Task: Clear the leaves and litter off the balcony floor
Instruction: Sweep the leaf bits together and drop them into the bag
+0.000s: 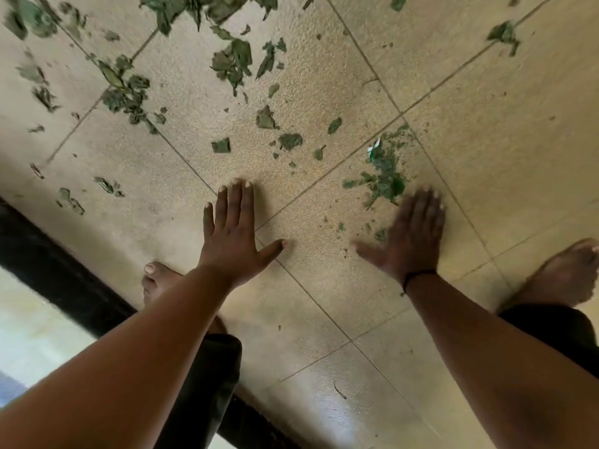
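Green leaf pieces lie scattered over the beige tiled balcony floor (pixel 324 286). A small heap of crushed leaves (pixel 384 176) with a white and green scrap of litter (pixel 375 147) sits just beyond my right hand (pixel 411 234). That hand is flat, fingers straight and together, palm down over the tile, its fingertips at the heap's near edge. My left hand (pixel 233 231) is also flat with fingers straight and thumb spread, on bare tile. Larger leaf clumps (pixel 124 92) lie farther off at the upper left and top. Neither hand holds anything.
A dark threshold strip (pixel 64 277) runs diagonally along the lower left edge of the floor, with a brighter surface beyond it. My bare feet stand on the tiles, one (pixel 158 280) under the left arm, one (pixel 564 273) at the right. A lone twig (pixel 339 391) lies near me.
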Demonstrator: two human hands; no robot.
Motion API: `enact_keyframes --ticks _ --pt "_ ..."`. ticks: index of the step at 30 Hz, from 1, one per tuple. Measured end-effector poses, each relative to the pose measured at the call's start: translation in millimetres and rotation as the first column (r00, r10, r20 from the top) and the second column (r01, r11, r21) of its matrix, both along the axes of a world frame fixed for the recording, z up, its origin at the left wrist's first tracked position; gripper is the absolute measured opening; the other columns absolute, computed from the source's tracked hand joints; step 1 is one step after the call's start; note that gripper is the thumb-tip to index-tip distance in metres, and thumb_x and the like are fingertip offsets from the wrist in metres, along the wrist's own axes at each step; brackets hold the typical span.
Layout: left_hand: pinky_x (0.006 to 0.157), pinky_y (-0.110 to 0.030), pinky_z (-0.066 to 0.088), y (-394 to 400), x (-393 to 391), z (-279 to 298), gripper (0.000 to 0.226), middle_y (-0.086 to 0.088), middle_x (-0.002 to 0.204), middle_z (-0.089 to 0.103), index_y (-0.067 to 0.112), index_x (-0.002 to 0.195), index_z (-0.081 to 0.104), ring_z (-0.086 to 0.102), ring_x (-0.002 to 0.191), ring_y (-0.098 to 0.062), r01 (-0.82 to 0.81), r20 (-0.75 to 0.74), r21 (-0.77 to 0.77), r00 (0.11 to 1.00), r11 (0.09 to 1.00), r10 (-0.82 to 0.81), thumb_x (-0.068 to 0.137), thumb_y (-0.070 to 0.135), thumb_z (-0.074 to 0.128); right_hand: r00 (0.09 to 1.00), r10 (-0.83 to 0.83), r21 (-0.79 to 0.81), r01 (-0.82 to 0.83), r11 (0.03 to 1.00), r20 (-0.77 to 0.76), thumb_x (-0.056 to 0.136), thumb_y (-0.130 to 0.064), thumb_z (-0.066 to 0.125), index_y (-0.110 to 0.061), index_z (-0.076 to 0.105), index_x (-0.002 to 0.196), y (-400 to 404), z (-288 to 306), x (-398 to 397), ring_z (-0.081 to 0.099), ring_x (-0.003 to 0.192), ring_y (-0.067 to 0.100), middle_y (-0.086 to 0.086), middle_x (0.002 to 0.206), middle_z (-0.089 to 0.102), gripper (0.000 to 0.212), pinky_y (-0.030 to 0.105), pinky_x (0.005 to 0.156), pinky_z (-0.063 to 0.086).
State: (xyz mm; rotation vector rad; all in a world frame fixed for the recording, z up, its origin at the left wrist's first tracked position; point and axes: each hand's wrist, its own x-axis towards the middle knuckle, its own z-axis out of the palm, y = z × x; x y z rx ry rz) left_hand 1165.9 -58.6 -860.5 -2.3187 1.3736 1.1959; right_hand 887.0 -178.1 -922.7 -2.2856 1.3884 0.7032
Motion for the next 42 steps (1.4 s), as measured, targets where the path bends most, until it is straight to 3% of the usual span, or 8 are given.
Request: enact_keyframes --ticks 6,11,14,20,32,36,39,42 --pt "0.12 -0.042 -0.014 28 9 12 0.108 0.005 0.155 -0.031 0.02 0.15 -0.025 -0.029 0.145 -0.017 -0.118 -0.005 0.011 0.993 0.993 0.118 0.075 0.083 0.021 0.982 -0.14 -0.187 0.163 0.969 0.129 0.069 -0.096 0.032 0.009 0.009 0.151 -79 -5 127 0.006 0.148 0.044 0.03 0.158 0.007 0.135 0.049 0.121 0.001" --pt "0.119 -0.042 -0.017 55 56 18 0.108 0.003 0.154 -0.037 0.021 0.148 -0.03 -0.035 0.142 -0.017 -0.109 0.077 0.066 0.992 0.992 0.103 0.071 0.084 0.012 0.971 -0.041 -0.181 0.084 0.98 0.234 0.071 -0.094 0.032 0.009 0.006 0.151 -113 4 165 0.003 0.148 0.043 0.031 0.158 0.004 0.133 0.05 0.121 0.002" --pt "0.119 -0.045 -0.016 63 75 17 0.108 0.001 0.154 -0.037 0.02 0.149 -0.028 -0.035 0.141 -0.018 -0.083 0.086 0.082 0.993 0.993 0.076 0.07 0.084 0.009 0.962 -0.077 -0.149 0.119 0.982 0.263 0.076 -0.089 0.034 0.013 0.013 0.149 -57 12 118 0.01 0.146 0.045 0.034 0.156 0.011 0.127 0.052 0.12 0.008" --pt "0.117 -0.042 -0.02 71 77 3 0.106 0.002 0.153 -0.037 0.02 0.149 -0.029 -0.035 0.143 -0.019 -0.098 0.067 0.005 0.993 0.995 0.097 0.075 0.083 0.015 0.992 -0.12 -0.023 0.12 0.993 -0.028 0.076 -0.089 0.032 0.009 0.008 0.15 96 7 39 0.016 0.142 0.053 0.039 0.152 0.017 0.125 0.063 0.115 0.017" --pt "0.117 -0.042 -0.023 164 153 31 0.089 -0.004 0.159 -0.025 0.017 0.15 -0.024 -0.025 0.148 -0.023 -0.269 0.403 -0.056 0.875 0.961 0.268 0.09 0.069 0.018 0.974 0.091 -0.238 -0.04 0.971 0.209 0.089 -0.078 0.025 0.012 0.005 0.149 -36 12 270 0.004 0.147 0.046 0.034 0.156 0.004 0.11 0.052 0.121 0.001" --pt "0.116 -0.037 -0.025 181 218 39 0.093 -0.012 0.164 -0.008 0.006 0.155 -0.007 -0.013 0.151 -0.027 -0.331 0.503 -0.083 0.8 0.94 0.326 0.092 0.064 0.027 0.865 0.395 -0.196 -0.349 0.916 0.31 0.093 -0.07 0.023 0.01 0.012 0.15 27 36 342 0.016 0.144 0.048 0.034 0.155 0.013 0.099 0.048 0.119 -0.001" --pt "0.114 -0.037 -0.027 176 269 34 0.092 -0.018 0.164 -0.002 0.003 0.156 -0.001 -0.006 0.152 -0.032 -0.35 0.536 -0.128 0.763 0.928 0.362 0.093 0.063 0.029 0.691 0.62 -0.195 -0.595 0.78 0.371 0.091 -0.055 0.049 0.006 0.02 0.15 101 40 388 0.021 0.144 0.044 0.027 0.157 0.021 0.089 0.046 0.118 -0.002" --pt "0.119 -0.045 -0.015 170 303 28 0.09 -0.019 0.164 -0.002 0.001 0.156 0.001 -0.006 0.152 -0.033 -0.312 0.483 -0.19 0.796 0.931 0.366 0.091 0.057 0.028 0.55 0.75 -0.203 -0.74 0.642 0.368 0.097 -0.04 0.047 -0.001 0.011 0.154 159 43 434 0.005 0.15 0.037 0.017 0.162 0.007 0.078 0.046 0.119 -0.007"
